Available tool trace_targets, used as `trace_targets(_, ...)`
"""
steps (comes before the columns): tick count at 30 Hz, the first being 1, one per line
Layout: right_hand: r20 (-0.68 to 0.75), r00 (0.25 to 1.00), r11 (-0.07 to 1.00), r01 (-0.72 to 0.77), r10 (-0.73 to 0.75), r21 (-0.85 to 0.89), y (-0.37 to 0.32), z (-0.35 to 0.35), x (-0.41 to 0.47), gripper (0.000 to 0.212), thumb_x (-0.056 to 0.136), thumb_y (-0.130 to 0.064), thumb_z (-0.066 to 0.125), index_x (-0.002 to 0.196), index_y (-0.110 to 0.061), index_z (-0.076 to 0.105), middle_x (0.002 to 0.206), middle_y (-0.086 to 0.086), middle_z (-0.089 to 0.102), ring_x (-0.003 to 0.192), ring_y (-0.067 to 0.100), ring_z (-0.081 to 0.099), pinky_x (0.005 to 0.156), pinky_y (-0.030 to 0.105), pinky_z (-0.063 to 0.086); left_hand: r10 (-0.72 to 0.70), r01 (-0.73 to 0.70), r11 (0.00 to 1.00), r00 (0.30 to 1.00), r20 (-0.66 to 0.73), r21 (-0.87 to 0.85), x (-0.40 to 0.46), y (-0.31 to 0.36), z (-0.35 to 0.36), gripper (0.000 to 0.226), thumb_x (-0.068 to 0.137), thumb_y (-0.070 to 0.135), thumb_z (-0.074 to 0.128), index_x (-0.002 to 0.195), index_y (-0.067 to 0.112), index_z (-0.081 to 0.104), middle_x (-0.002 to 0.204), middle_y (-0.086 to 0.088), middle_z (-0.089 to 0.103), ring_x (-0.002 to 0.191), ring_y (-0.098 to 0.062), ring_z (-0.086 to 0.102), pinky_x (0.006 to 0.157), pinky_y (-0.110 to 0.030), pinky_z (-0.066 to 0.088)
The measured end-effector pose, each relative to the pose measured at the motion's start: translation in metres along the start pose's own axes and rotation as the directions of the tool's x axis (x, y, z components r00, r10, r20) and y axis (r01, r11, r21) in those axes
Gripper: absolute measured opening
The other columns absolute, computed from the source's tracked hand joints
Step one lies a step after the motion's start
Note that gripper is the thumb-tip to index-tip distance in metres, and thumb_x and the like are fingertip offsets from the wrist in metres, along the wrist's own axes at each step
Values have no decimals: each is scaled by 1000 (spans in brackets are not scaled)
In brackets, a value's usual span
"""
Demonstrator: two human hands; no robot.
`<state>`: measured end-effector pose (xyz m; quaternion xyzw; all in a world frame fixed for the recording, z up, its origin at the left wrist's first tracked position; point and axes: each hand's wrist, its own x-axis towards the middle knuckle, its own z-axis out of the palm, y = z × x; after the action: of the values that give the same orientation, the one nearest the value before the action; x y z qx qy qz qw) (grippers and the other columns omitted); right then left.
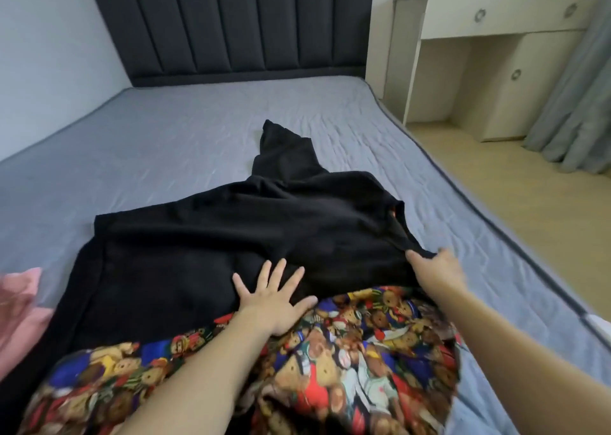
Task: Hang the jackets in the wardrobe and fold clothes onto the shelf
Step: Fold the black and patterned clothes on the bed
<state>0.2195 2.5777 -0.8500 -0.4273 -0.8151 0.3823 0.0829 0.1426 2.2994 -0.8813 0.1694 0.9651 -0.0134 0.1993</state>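
Note:
A black garment (231, 229) lies spread across the grey bed (165, 137), one sleeve reaching toward the headboard. A colourful teddy-bear print (357, 352) covers its near part. My left hand (274, 299) presses flat on the black cloth with fingers spread, at the edge of the print. My right hand (436, 269) grips the garment's right edge, fingers curled into a fold of the fabric.
A pink garment (20, 309) lies at the bed's left edge. A dark padded headboard (238, 24) stands at the far end. Right of the bed are a wooden floor (515, 209), a white dressing desk (496, 54) and grey curtains (575, 104).

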Motion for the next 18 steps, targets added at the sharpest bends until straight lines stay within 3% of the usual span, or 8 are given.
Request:
trace_targets(3, 153, 983, 904, -153, 99, 399, 33, -12, -48, 74, 78, -35, 76, 134, -4, 39, 119, 18, 60, 93, 30, 64, 77, 38, 53, 44, 0, 953, 990, 137, -302, -39, 21, -26, 69, 95, 70, 23, 155, 42, 4, 164, 6, -9, 151, -19, -9, 117, -56, -2)
trace_targets(4, 254, 961, 820, -234, 112, 523, 37, -19, -59, 66, 79, -31, 78, 128, -2, 45, 110, 20, 65, 82, 28, 67, 68, 35, 55, 118, -7, 834, 979, 166, -552, -60, 24, -30, 64, 97, 63, 31, 154, 37, 21, 165, 0, 10, 150, -17, 12, 119, -44, 13)
trace_targets(6, 469, 876, 715, -396, 107, 576, 44, -32, -80, 48, 83, -31, 73, 119, -1, 59, 101, 21, 71, 78, 31, 71, 64, 37, 59, 274, 108, 384, 935, 225, -917, -114, 22, -33, 50, 92, 60, 48, 131, 31, 60, 141, -6, 56, 123, -14, 58, 95, -24, 47)
trace_targets(8, 625, 780, 711, -463, 43, 529, 49, -42, -104, 42, 87, -35, 67, 118, -8, 64, 103, 16, 73, 86, 31, 72, 67, 38, 60, 367, 159, 186, 904, 219, -970, -157, 12, -29, 58, 79, 71, 57, 112, 27, 74, 119, -6, 70, 106, -18, 69, 84, -29, 53)
trace_targets(12, 774, 627, 649, -552, -93, 524, 70, -49, -160, 48, 77, -37, 73, 118, -13, 68, 115, 12, 70, 104, 29, 68, 85, 41, 56, 476, 134, 47, 868, 140, -990, -195, -13, -7, 97, 54, 76, 75, 127, 13, 64, 128, -8, 66, 120, -22, 61, 103, -39, 43)
trace_targets(14, 818, 557, 621, -592, -145, 514, 78, -52, -189, 40, 78, -28, 73, 114, -10, 71, 115, 13, 70, 102, 29, 69, 81, 40, 58, 547, 73, 162, 823, 151, -984, -217, -19, -5, 93, 47, 71, 82, 119, 15, 64, 122, -2, 67, 117, -16, 60, 106, -39, 42)
trace_targets(16, 798, 588, 657, -552, -130, 514, 75, -54, -198, 36, 77, -20, 70, 111, -6, 69, 106, 14, 72, 88, 27, 72, 74, 38, 60, 440, -133, 593, 879, 181, -794, -228, -13, 1, 68, 49, 67, 80, 97, 20, 66, 102, 6, 68, 103, -10, 60, 106, -41, 44)
trace_targets(18, 720, 686, 692, -470, -105, 549, 65, -69, -199, 26, 86, -17, 64, 108, -3, 66, 92, 13, 74, 73, 23, 72, 65, 35, 61, 289, -244, 896, 955, 70, -370, -235, 5, 7, 53, 67, 56, 73, 108, 23, 65, 113, 4, 67, 115, -18, 57, 109, -40, 39)
